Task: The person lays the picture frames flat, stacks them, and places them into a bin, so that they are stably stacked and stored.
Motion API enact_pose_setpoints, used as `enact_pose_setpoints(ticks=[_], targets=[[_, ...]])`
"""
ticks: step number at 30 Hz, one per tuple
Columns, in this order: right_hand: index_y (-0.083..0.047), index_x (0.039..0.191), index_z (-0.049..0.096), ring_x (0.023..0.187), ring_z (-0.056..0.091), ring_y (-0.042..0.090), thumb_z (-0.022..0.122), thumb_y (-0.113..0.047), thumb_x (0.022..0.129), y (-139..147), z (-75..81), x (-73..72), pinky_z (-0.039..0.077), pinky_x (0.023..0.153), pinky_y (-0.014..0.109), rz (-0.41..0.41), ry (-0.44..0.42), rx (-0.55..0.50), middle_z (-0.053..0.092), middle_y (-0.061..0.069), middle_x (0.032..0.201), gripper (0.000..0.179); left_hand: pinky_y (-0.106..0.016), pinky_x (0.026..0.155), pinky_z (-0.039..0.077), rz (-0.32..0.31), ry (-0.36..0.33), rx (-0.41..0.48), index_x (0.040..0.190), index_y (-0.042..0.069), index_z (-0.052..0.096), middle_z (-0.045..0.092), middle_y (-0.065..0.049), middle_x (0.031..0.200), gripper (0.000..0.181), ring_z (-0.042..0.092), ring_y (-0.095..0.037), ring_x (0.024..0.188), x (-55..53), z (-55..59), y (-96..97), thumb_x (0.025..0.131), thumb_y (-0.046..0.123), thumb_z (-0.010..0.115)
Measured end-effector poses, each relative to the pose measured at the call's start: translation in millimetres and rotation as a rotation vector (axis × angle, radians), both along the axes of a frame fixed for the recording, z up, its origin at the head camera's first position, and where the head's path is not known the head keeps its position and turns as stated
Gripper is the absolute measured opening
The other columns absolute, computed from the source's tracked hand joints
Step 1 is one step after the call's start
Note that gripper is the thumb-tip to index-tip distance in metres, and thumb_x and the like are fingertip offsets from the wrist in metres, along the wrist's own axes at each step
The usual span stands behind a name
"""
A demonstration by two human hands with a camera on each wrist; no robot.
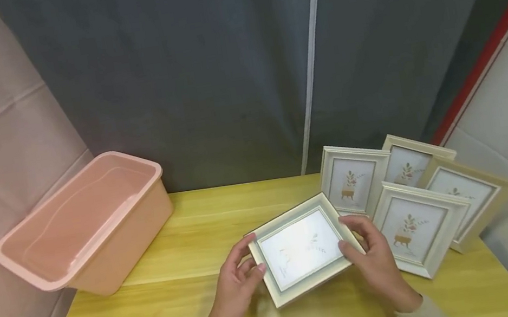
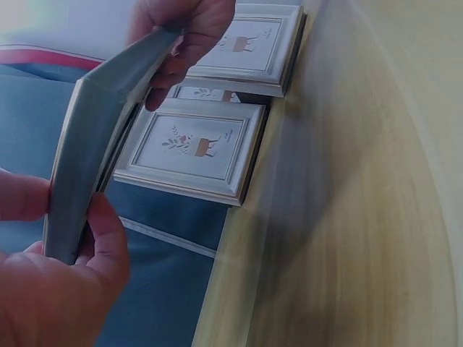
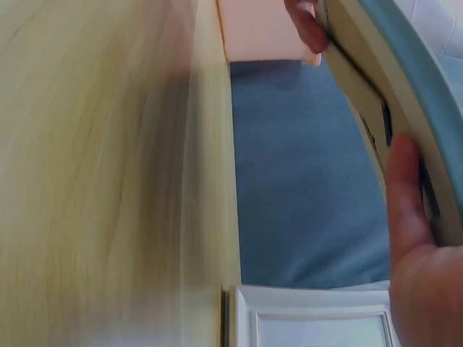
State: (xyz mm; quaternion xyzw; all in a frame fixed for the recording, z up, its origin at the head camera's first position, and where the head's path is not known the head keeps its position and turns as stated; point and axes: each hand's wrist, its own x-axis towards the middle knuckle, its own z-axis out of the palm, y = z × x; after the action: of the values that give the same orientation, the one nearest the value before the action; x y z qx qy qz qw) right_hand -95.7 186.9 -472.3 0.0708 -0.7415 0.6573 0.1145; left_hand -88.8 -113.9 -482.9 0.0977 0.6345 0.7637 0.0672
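Observation:
Both hands hold a cream picture frame point(image 1: 302, 250) above the table, its glass face tilted up toward the head camera. At its left short side, my left hand point(image 1: 234, 287) grips the edge, thumb on the front. My right hand point(image 1: 374, 258) grips the opposite short side, thumb likewise on the front border. The left wrist view shows the frame point(image 2: 90, 137) edge-on, clear of the tabletop. From the right wrist, part of its back and side point(image 3: 412, 108) can be seen, with a right-hand finger point(image 3: 406, 195) against the back.
Several similar frames with plant prints stand at the right, including a front one point(image 1: 422, 226) close to my right hand. A pink plastic tub point(image 1: 124, 243) sits on the left of the wooden table point(image 1: 159, 315). A dark curtain point(image 1: 198, 79) hangs behind.

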Motion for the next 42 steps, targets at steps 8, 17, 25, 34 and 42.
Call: enact_pose_setpoints(ticks=[8,17,25,34,42], targets=[[0.006,0.144,0.055,0.051,0.045,-0.004,0.062,0.015,0.096,14,-3.8,0.4,0.039,0.037,0.022,0.196,0.078,0.008,0.060,-0.002,0.131,0.049,-0.028,0.098,0.060,-0.065,0.013,-0.057,0.160,0.013,0.042,0.046,-0.025,0.149,0.065,0.067,-0.015,0.118,-2.7,-0.5,-9.8,0.101,0.003,0.066],[-0.002,0.148,0.055,0.090,0.076,0.012,0.064,0.005,0.101,16,-8.4,-4.0,0.064,0.065,0.030,0.235,-0.062,0.091,0.059,0.026,0.127,0.049,-0.029,0.097,0.060,0.016,-0.078,-0.150,0.158,0.021,0.048,0.053,-0.025,0.144,0.063,0.064,-0.027,0.122,-7.7,-6.2,-16.6,0.100,0.006,0.069],[-0.011,0.151,0.056,0.061,0.057,0.004,0.071,-0.010,0.100,12,-21.0,-10.1,0.045,0.050,0.023,0.245,-0.215,0.265,0.061,0.029,0.138,0.053,-0.030,0.090,0.062,0.126,-0.164,-0.253,0.157,0.022,0.050,0.061,-0.023,0.136,0.064,0.067,-0.027,0.115,-13.5,-13.3,-18.4,0.099,0.007,0.072],[-0.011,0.153,0.053,0.079,0.071,0.009,0.076,-0.009,0.096,8,-29.4,-14.0,0.055,0.059,0.025,0.239,-0.278,0.321,0.062,0.025,0.132,0.061,-0.033,0.091,0.062,0.088,-0.174,-0.404,0.157,0.020,0.050,0.062,-0.022,0.138,0.059,0.068,-0.024,0.110,-20.1,-26.5,-27.4,0.102,0.015,0.071],[-0.008,0.151,0.054,0.085,0.071,0.009,0.079,-0.012,0.094,7,-35.9,-18.8,0.058,0.073,0.024,0.264,-0.256,0.413,0.066,0.019,0.121,0.062,-0.039,0.087,0.061,0.072,-0.163,-0.472,0.155,0.021,0.051,0.062,-0.025,0.139,0.057,0.069,-0.026,0.110,-24.2,-31.3,-29.2,0.102,0.013,0.070]])
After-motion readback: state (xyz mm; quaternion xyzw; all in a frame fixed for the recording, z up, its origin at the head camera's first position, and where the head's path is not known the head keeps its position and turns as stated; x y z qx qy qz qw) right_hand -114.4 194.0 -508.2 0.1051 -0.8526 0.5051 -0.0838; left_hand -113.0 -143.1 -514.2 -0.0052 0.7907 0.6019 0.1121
